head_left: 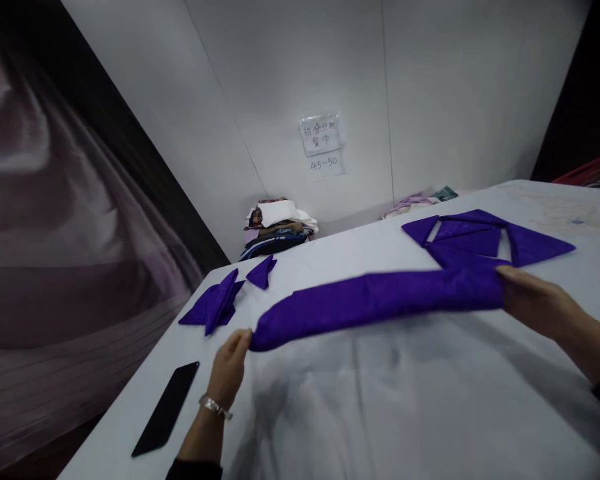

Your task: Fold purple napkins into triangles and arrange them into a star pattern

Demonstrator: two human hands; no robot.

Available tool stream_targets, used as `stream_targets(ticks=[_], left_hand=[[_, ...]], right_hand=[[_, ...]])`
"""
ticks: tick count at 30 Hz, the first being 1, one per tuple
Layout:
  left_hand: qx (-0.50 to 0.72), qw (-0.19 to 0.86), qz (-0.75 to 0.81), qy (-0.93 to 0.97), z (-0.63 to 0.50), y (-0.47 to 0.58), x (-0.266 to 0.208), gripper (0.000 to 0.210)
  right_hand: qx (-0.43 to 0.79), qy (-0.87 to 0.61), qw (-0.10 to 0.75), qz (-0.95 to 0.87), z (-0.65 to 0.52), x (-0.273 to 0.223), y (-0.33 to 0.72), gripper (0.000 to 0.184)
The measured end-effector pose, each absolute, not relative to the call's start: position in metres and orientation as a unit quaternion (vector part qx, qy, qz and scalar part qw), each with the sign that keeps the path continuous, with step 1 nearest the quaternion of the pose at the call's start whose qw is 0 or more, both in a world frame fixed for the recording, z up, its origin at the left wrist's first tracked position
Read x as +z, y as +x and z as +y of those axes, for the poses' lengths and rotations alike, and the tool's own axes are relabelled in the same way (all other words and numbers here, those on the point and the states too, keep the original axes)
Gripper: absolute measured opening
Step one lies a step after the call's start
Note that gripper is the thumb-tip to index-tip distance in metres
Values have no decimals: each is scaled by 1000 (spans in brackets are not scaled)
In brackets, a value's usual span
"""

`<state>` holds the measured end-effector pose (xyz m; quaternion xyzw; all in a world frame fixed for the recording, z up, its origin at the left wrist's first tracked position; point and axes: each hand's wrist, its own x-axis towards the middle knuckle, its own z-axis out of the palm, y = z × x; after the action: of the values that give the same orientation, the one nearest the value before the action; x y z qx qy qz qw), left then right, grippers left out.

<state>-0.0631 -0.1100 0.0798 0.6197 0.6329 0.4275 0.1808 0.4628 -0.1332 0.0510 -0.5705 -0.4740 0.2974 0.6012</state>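
A purple cloth napkin [375,299], folded into a long narrow band, is stretched between my two hands above the white table. My left hand [230,367], with a silver bracelet at the wrist, pinches its left end. At the other end, my right hand [540,300] grips the cloth, thumb on top. Behind the band on the right lie several flat purple folded napkins [535,245], partly overlapping in view. To the left rest more folded purple pieces [219,303], and a small one [263,272] sits just beyond them.
A flat black phone-like slab [167,408] lies near the table's left edge. Piled clothes [279,227] stand against the wall, with more fabric [415,202] farther right. Paper signs [323,137] hang on the wall. A greyish-pink curtain [70,267] borders the left side of the white table [380,407].
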Motion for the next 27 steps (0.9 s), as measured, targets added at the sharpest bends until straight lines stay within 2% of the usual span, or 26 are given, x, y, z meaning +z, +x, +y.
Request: stream_targets(ticks=[2, 4, 7, 12, 16, 18, 21, 27], left_hand=[[336, 248, 649, 636, -120, -71, 52, 42], [276, 270, 666, 638, -121, -77, 36, 42], [243, 220, 679, 657, -108, -72, 36, 40], [207, 150, 610, 750, -80, -18, 38, 27], [175, 137, 551, 804, -76, 19, 21, 27], [167, 122, 540, 816, -79, 24, 17, 17], [179, 93, 538, 818, -90, 20, 26, 9], [297, 43, 461, 835, -140, 4, 52, 21]], right_hand=[[461, -574, 512, -443, -150, 26, 472, 35], [511, -610, 440, -417, -159, 10, 478, 33], [446, -657, 415, -444, -154, 6, 474, 38], [355, -620, 379, -588, -106, 20, 436, 37], [265, -562, 291, -728, -71, 12, 401, 32], [204, -549, 238, -775, -64, 3, 393, 34], [119, -528, 182, -821, -63, -10, 391, 32], [80, -524, 170, -830, -62, -15, 402, 21]])
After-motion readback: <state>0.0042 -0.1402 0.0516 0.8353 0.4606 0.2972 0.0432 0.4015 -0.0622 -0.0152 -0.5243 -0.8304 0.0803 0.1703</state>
